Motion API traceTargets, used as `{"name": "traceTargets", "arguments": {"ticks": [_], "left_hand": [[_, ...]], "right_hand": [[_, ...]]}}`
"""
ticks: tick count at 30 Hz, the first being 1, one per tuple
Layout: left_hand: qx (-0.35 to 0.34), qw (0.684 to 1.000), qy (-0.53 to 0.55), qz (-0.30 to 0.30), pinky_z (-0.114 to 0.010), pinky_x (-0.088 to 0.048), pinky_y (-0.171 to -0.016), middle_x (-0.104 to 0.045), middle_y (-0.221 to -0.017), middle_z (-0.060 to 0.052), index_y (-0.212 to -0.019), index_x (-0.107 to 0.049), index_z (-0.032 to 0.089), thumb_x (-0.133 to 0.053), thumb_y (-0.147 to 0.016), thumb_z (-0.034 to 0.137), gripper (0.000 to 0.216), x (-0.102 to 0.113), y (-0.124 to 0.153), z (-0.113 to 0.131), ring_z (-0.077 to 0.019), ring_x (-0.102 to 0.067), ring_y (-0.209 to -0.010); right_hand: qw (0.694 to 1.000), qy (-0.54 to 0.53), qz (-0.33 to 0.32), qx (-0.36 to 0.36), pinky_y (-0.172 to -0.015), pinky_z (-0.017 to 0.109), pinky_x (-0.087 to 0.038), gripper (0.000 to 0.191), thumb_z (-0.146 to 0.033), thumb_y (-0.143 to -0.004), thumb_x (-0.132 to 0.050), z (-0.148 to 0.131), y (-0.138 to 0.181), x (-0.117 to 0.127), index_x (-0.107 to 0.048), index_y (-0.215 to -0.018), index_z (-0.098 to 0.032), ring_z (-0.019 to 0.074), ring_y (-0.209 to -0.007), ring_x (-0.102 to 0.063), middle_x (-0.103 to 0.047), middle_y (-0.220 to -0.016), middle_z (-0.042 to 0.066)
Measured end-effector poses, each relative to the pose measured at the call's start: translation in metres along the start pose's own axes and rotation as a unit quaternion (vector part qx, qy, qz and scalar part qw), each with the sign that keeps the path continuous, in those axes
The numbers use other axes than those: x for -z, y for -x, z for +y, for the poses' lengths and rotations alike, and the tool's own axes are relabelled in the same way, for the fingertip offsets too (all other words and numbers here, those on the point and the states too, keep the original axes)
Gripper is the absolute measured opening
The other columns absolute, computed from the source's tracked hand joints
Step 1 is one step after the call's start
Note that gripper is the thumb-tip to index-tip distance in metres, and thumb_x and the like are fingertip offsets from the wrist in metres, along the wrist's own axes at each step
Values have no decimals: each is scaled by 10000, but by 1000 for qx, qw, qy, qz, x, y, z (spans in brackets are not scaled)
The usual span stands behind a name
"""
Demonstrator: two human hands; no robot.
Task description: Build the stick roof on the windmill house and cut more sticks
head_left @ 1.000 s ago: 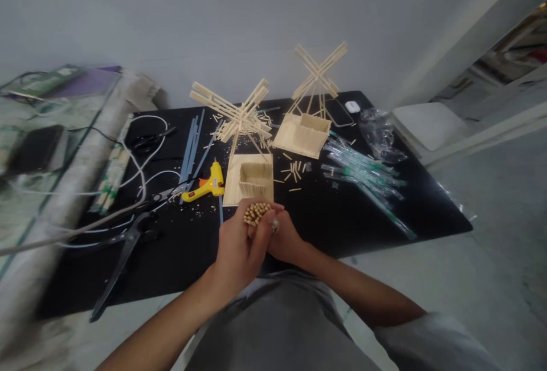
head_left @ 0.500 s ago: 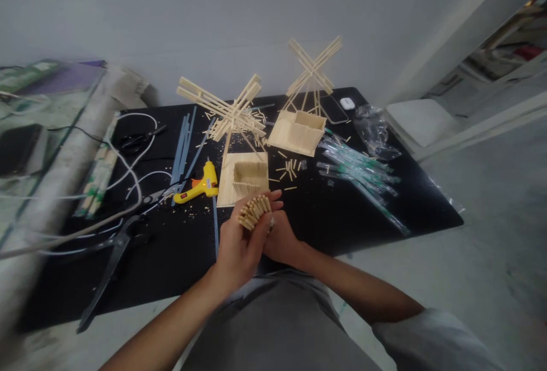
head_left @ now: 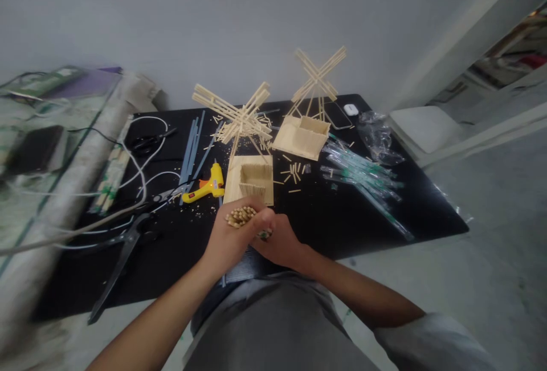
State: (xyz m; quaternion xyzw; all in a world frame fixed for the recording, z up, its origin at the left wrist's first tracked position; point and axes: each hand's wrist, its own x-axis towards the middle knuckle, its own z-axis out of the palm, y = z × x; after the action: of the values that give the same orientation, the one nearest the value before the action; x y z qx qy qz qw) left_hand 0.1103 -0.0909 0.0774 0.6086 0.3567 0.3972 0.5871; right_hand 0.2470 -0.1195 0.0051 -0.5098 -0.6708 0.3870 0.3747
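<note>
My left hand (head_left: 226, 234) is closed around a bundle of thin wooden sticks (head_left: 240, 217), their cut ends facing up. Against it presses my right hand (head_left: 280, 243), also closed, with more stick ends (head_left: 264, 235) showing between the two hands. The lower part of the bundle is hidden by my fingers. Just beyond my hands is a wooden stick model (head_left: 251, 177) with a flat base, an open box and crossed windmill-like blades. A similar model (head_left: 301, 136) stands farther back on the right.
A yellow glue gun (head_left: 207, 184) lies left of the nearer model on the black table (head_left: 316, 234). Pliers (head_left: 123, 254), cables (head_left: 143, 180) and grey strips (head_left: 192, 146) lie leftward. Plastic-wrapped sticks (head_left: 363, 174), loose short sticks (head_left: 294, 172) and a phone (head_left: 337, 115) lie rightward.
My left hand has tilted and moved slightly left and down with the sticks. My right hand, whose fingers were stretched out behind the bundle, is now closed. The view has shifted slightly.
</note>
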Motion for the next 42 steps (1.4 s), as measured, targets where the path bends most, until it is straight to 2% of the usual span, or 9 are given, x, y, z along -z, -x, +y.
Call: {"name": "traceTargets", "arguments": {"ticks": [2,6,10,15,21,25,29,35,42], "left_hand": [[-6,1000,6,8,-300,-514,-701,-706,-735,-42,-709,-681,193,-647,-986,472,394,1,0,0,-181,-656,-720],[-57,995,49,64,-309,-527,-747,-732,-843,-48,-676,-615,203,-616,-1013,434,409,8,0,7,-194,-669,-817],[-108,979,122,126,-321,-567,-824,-689,-789,-37,-682,-611,206,-646,-995,455,402,17,0,23,-203,-678,-865],[-145,979,111,95,-353,-600,-819,-678,-752,-33,-696,-612,205,-600,-1022,475,424,18,9,37,-195,-686,-786],[-184,978,73,63,-384,-603,-893,-683,-791,-54,-765,-648,199,-526,-1068,430,400,16,19,34,-189,-670,-818],[-174,974,105,102,-373,-613,-883,-663,-744,-27,-721,-641,205,-584,-1037,462,411,19,15,32,-173,-656,-770],[-112,956,190,192,-324,-628,-869,-674,-737,-5,-686,-622,205,-770,-893,539,421,26,5,30,-160,-683,-779],[-48,924,308,221,-245,-628,-728,-597,-645,49,-677,-551,195,-911,-736,537,500,39,-6,8,-105,-626,-654],[23,875,413,252,-221,-620,-708,-598,-638,70,-702,-559,182,-943,-716,476,485,50,-17,-4,-79,-629,-614]], "right_hand": [[1000,-6,1,-16,-723,272,-538,176,-321,-843,-733,-1,0,2,-691,-974,-212,206,-790,-736,-767,-858,22],[1000,-1,-13,-3,-774,282,-527,307,-281,-826,-742,-3,0,12,-668,-1118,-221,206,-868,-744,-785,-1006,39],[998,59,-31,-22,-703,259,-473,145,-182,-829,-728,-7,0,23,-674,-962,-210,169,-739,-689,-758,-843,7],[990,114,-46,-73,-594,240,-384,107,-221,-833,-782,-15,-7,32,-679,-825,-193,149,-654,-643,-753,-770,18],[978,168,-93,-83,-526,257,-278,255,-335,-842,-809,-21,-19,41,-684,-670,-193,142,-558,-580,-719,-671,33],[980,154,-92,-81,-553,253,-313,206,-225,-857,-751,-21,-18,46,-685,-666,-185,149,-588,-601,-716,-679,30],[993,82,-61,-57,-572,231,-331,212,-136,-851,-674,-16,-9,47,-637,-646,-172,125,-618,-547,-629,-627,-14],[993,-47,-94,-54,-553,226,-327,314,-343,-892,-700,-18,1,44,-604,-652,-165,100,-611,-402,-476,-608,-51],[975,-167,-124,-81,-572,234,-380,299,-417,-877,-730,-28,4,42,-628,-732,-176,114,-635,-432,-506,-653,-44]]}}
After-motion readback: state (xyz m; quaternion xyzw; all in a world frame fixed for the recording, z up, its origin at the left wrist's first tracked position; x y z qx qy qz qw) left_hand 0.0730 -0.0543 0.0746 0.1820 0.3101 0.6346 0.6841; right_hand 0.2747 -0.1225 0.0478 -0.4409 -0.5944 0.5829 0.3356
